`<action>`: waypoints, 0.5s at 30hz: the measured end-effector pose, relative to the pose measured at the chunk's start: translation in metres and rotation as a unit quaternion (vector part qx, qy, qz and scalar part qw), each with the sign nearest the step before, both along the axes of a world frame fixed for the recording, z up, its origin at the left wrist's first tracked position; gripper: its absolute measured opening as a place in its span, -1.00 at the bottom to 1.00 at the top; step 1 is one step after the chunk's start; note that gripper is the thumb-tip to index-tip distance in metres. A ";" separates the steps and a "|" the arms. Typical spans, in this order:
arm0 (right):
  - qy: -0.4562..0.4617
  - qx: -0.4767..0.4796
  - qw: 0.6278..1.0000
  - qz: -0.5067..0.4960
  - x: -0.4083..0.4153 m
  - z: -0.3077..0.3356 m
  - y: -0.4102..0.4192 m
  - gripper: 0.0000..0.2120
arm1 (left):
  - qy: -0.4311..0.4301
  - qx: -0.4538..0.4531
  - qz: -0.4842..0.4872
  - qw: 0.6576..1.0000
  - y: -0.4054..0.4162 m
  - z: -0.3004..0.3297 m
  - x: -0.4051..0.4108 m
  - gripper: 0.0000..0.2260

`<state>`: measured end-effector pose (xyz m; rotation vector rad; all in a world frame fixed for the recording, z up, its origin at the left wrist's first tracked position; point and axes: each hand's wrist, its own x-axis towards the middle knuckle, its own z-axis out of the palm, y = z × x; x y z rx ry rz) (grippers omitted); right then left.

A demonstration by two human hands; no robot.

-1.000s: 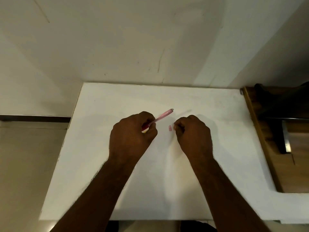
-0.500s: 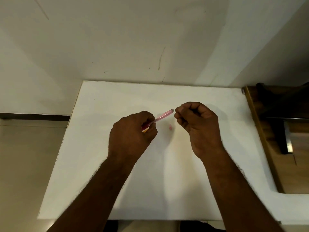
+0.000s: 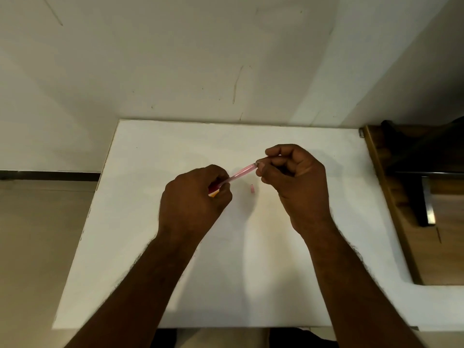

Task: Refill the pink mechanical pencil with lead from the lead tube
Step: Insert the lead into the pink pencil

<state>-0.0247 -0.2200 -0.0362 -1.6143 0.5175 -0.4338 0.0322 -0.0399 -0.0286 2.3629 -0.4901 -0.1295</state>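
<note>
My left hand (image 3: pixel 193 197) grips the lower part of the pink mechanical pencil (image 3: pixel 242 172), which slants up to the right above the white table (image 3: pixel 150 151). A red and yellow thing (image 3: pixel 213 192), perhaps the lead tube, also shows in that hand's fingers. My right hand (image 3: pixel 293 182) has thumb and fingertips pinched at the pencil's upper end; what they hold there is too small to tell. A small pink cap (image 3: pixel 252 189) lies on the table just below the pencil, between the hands.
The white table butts against a pale wall (image 3: pixel 226 59) at the back. A dark wooden piece of furniture (image 3: pixel 411 197) stands along the table's right edge. Tan floor lies to the left.
My right hand rose from beside the small pink cap on the table to the pencil's upper end and now pinches there. The left hand and pencil have stayed put.
</note>
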 end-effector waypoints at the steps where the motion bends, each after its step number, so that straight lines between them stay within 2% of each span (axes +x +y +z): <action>1: 0.003 -0.022 1.000 0.004 0.000 0.000 -0.001 -0.80 | -0.001 -0.001 0.000 1.000 0.000 -0.001 0.001 -0.92; 6: 0.020 -0.147 0.989 0.010 -0.003 0.000 -0.003 -0.78 | -0.020 -0.010 -0.001 1.000 0.002 -0.003 0.001 -0.94; 10: 0.029 -0.270 0.962 0.039 -0.007 0.001 -0.004 -0.73 | -0.043 -0.001 -0.018 0.999 0.006 -0.005 0.004 -0.92; 13: 0.042 -0.312 0.948 0.053 -0.008 0.001 0.000 -0.68 | -0.045 0.010 -0.023 0.999 0.008 -0.006 0.006 -0.90; 15: 0.041 -0.304 0.951 0.051 -0.007 0.000 0.003 -0.65 | -0.043 0.006 -0.018 0.999 0.009 -0.007 0.007 -0.90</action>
